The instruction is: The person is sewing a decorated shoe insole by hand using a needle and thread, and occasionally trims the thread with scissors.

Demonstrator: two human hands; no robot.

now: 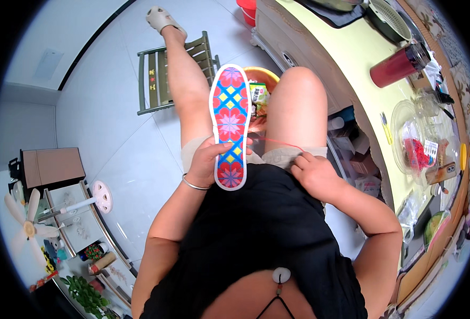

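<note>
My left hand (pixel 208 162) grips a cross-stitched insole (pixel 230 114) by its lower end, thumb across its face. The insole stands upright over my lap, patterned in red, blue, yellow and pink with a white edge. A thin red thread (pixel 277 142) runs from the insole to my right hand (pixel 312 173), which rests on my right thigh with the fingers pinched on the thread. A silver bangle (pixel 193 184) sits on my left wrist.
A yellow basin (pixel 264 77) with small packets lies on the floor between my knees. A green folding stool (pixel 158 74) stands under my left leg. At right, a yellow table (pixel 352 48) carries a dark red flask (pixel 399 64), clear containers with thread (pixel 415 146) and clutter.
</note>
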